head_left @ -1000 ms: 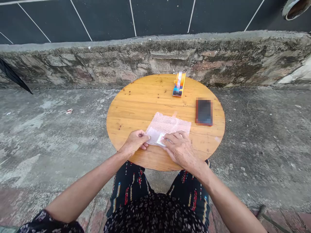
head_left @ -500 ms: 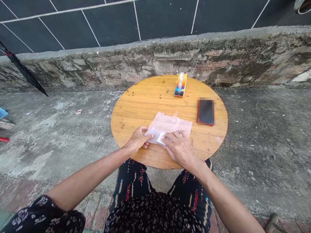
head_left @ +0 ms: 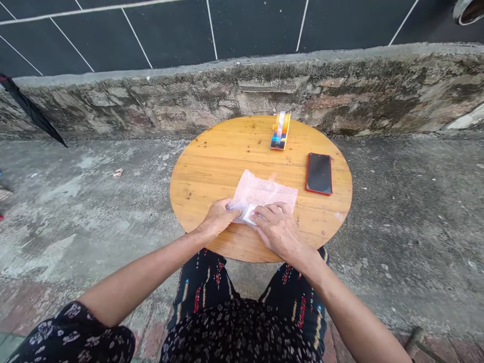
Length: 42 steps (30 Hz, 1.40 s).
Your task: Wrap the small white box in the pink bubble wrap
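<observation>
A sheet of pinkish bubble wrap lies near the front of the round table, its left part folded over toward the middle. On it sits a small white flat item, partly hidden, so its kind is unclear. My left hand pinches the folded left edge of the wrap, thumb on top. My right hand is bent over the white item, fingers close together, pressing it against the wrap from the right.
The round wooden table carries a yellow and blue tape dispenser at the back and a red-edged smartphone at the right. Behind runs a low stone wall ledge. A folded black umbrella leans at the far left.
My left hand has brought the wrap's left edge slightly inward, closer to the white item. My right hand has stayed on the item. The view has shifted a little.
</observation>
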### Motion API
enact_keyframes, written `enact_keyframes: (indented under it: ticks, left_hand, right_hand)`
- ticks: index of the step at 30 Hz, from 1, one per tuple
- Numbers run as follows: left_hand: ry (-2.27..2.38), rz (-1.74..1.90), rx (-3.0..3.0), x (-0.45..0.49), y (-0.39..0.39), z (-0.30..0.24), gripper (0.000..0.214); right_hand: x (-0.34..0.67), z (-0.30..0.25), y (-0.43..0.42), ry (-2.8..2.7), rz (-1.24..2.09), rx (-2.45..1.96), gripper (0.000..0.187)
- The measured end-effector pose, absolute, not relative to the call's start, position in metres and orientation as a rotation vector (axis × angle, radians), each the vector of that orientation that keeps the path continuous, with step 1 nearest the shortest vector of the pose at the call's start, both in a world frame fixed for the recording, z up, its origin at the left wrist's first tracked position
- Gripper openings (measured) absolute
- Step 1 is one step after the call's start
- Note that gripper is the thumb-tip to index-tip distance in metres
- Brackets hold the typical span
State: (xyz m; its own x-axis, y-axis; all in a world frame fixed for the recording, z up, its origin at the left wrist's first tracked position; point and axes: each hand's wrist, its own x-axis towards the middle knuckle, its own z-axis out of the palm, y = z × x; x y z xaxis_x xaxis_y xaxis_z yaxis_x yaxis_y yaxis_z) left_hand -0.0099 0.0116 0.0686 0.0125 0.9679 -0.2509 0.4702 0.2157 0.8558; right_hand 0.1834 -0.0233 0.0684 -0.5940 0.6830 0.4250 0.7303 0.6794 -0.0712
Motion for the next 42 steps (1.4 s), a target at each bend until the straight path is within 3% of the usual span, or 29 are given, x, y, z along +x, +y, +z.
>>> enact_keyframes:
  ticks: [16, 31, 42]
  left_hand:
    - [1.379, 0.726, 1.191, 0.001, 0.007, 0.082, 0.014]
    - [1.436, 0.764, 2.037, 0.005, -0.003, 0.082, 0.010]
    - [1.466, 0.693, 2.343, 0.011, -0.014, 0.078, 0.011]
  right_hand:
    - [0.185, 0.074, -0.022, -2.491, -0.147, -1.085, 0.019]
    - [0.183, 0.073, -0.024, -2.436, -0.095, -1.061, 0.015]
    - [0.184, 0.066, -0.026, -2.276, 0.111, -1.096, 0.008]
